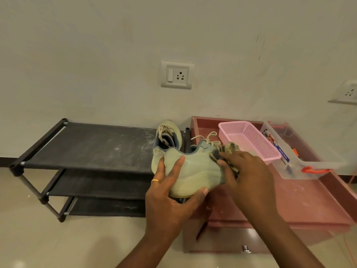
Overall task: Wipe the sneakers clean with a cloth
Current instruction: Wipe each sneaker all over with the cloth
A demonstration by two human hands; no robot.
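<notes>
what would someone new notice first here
The pale sneaker at centre, gripped by the left hand while the right hand presses a striped cloth on its front. Behind it, a second sneaker sits on the black shoe rack, left of a pink basket.

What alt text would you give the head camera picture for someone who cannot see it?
A person's left hand grips a pale green sneaker while the right hand holds a striped cloth against it. A second sneaker sits on a black shoe rack behind.
</notes>
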